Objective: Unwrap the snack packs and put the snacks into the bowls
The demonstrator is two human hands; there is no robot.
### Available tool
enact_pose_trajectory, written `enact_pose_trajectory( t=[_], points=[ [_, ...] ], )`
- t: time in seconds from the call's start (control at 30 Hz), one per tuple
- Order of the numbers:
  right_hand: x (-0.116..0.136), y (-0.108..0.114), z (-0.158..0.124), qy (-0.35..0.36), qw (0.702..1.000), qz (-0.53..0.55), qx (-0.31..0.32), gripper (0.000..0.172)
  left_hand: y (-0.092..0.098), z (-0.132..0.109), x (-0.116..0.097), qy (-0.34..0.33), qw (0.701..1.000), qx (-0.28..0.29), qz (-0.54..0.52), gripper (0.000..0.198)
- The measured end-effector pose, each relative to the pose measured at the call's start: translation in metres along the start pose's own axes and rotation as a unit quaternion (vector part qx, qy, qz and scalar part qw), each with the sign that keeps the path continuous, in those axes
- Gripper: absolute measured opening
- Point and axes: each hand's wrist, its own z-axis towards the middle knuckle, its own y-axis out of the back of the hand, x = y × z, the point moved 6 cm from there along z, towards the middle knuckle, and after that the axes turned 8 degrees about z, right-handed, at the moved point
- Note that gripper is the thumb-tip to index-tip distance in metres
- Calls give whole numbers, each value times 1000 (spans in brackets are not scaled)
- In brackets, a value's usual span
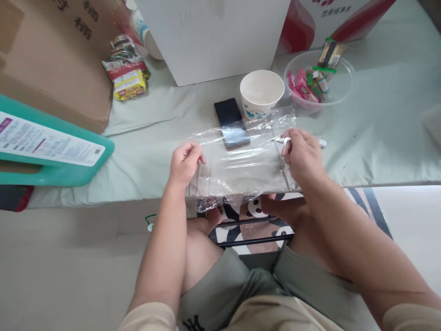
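Observation:
A clear, crinkled plastic sheet or bag (pixel 241 161) is stretched between my two hands, over the table's front edge. My left hand (pixel 185 163) pinches its left side, fingers closed. At the right side, my right hand (pixel 303 151) is closed on the plastic too. A slim white tool (pixel 323 143) shows on both sides of that hand; its kind is unclear, and whether it is gripped or lies beneath cannot be told. Beneath the film's far part lies a dark phone (pixel 228 112). Behind it stands a white paper bowl (pixel 262 89) with a blue leaf print, the film's far edge close to it.
A clear plastic bowl (pixel 347 89) holds several small snack packets. More packets (pixel 129 73) lie back left beside a cardboard box (pixel 62 59). A green container (pixel 86 174) stands at the left edge. White boxes (pixel 220 41) block the back of the cloth-covered table (pixel 148 147).

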Motion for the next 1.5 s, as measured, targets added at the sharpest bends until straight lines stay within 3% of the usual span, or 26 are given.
enact_pose_trajectory(
  t=[0.1, 0.23, 0.37, 0.43, 0.6, 0.67, 0.77, 0.9, 1.0, 1.1, 1.23, 1.33, 1.4, 1.5],
  points=[
    [11, -2, -5, 27, 999, 26, 32, 33, 6, -1, -7, -1, 998, -43, -40, 28],
    [14, -16, -12, 26, 989, -13, 148, 20, 19, 0, -13, -25, 991, -90, -98, 31],
    [8, -17, -9, 48, 985, -88, 137, 4, 30, 1, -13, -24, 982, -113, -149, 35],
    [8, -14, -5, 67, 991, -48, 109, 4, 30, 1, -12, -7, 985, -80, -156, 36],
    [14, 0, 1, 130, 991, 14, 17, 2, 10, -6, -2, 82, 989, 101, -66, 32],
    [17, 3, 1, 155, 988, 8, 0, 6, 7, -8, 4, 110, 988, 112, -9, 26],
    [20, 6, -1, 180, 984, 3, -13, 12, 12, -4, 6, 102, 994, 44, -10, 23],
    [19, 8, -1, 187, 982, 27, -11, 22, 21, 1, -2, 32, 996, -36, -71, 23],
    [17, 10, 2, 176, 983, 53, -14, 26, 20, 0, -7, -2, 993, -15, -121, 26],
    [15, 11, 4, 140, 987, 81, -18, 11, 16, -2, -9, -15, 990, 19, -141, 29],
    [8, 3, 5, 77, 993, 87, 34, 34, 22, 1, -8, -15, 985, -25, -171, 30],
    [2, -2, 4, 45, 996, 2, 73, 19, 28, 5, -5, -12, 978, -64, -198, 31],
    [6, 1, 3, 80, 994, -47, 50, 10, 31, 8, 0, -11, 978, -97, -184, 29],
    [21, 6, -2, 205, 978, -34, 13, 12, 35, 10, 8, -4, 984, -151, -94, 26]
  ],
)
